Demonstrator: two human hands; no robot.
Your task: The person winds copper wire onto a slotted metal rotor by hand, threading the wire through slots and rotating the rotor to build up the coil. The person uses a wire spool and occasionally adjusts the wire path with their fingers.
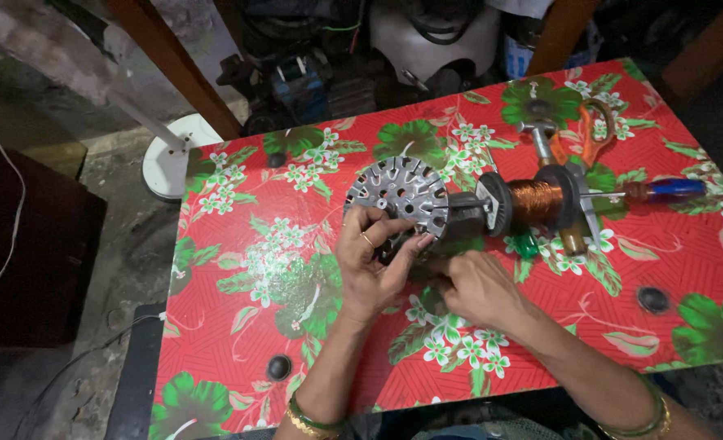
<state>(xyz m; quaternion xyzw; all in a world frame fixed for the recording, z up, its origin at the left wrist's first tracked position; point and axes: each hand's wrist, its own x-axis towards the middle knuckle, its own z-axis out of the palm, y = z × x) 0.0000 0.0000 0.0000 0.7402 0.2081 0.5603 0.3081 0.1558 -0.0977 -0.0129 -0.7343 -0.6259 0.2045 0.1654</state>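
A round grey slotted metal core (401, 195) stands on edge on the red flowered tablecloth (239, 326). My left hand (371, 261) grips its lower edge with thumb and fingers; a ring is on one finger. My right hand (477, 287) rests on the cloth just right of it, fingers curled toward the core's underside; what it holds is hidden. Right of the core, a spool of copper wire (536, 202) sits on a small black-flanged winding stand (573, 195).
Orange-handled scissors (594, 130) lie at the back right. A blue-handled screwdriver (663, 191) lies right of the spool. A small green object (526, 244) sits near the stand. A white fan base (174, 155) stands on the floor at left, with clutter beyond the table.
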